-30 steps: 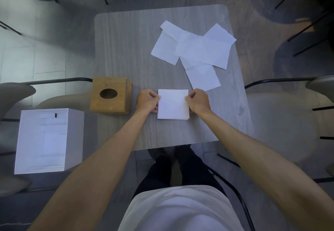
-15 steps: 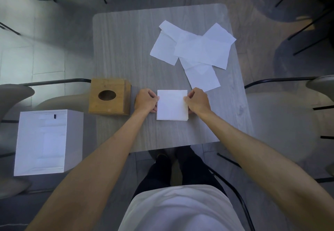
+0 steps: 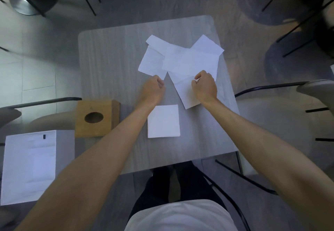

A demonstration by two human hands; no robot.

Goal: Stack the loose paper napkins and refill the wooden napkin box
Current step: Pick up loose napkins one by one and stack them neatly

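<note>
Right hand (image 3: pixel 204 87) seemingly pinching loose napkin (image 3: pixel 188 96) | left hand (image 3: pixel 152 91) curled — empty | napkin box (image 3: pixel 95 118) contents unseen

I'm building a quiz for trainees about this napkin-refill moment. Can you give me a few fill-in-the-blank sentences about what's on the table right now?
1. The neat folded napkin stack lies on the table with ____ hand touching it.
2. The opening in the top of the wooden napkin box is ____ in shape.
3. The right hand rests on the ____ napkins, while the left hand is beside them.
4. The box sits to the ____ of the stack.

Missing words: neither; oval; loose; left
</note>
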